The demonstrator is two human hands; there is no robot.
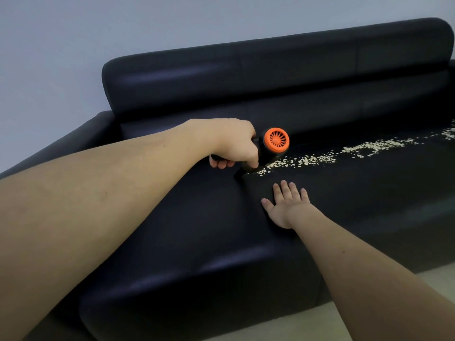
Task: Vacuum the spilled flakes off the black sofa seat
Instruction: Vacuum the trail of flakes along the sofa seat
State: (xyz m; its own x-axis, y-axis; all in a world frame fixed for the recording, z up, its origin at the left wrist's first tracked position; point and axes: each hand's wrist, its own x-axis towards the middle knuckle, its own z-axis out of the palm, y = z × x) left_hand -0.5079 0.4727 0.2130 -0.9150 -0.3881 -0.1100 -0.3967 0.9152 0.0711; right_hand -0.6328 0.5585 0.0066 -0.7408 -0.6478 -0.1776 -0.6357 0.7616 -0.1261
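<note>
A black sofa seat fills the view. A trail of pale flakes runs across it from the middle toward the right edge. My left hand grips the handle of a small black handheld vacuum with an orange fan grille. Its dark nozzle points down onto the seat at the left end of the flake trail. My right hand lies flat on the seat with straight fingers, just in front of the nozzle and holding nothing.
The sofa backrest rises behind the seat, and an armrest runs along the left. A pale wall stands behind. Light floor shows below the sofa's front edge at the lower right.
</note>
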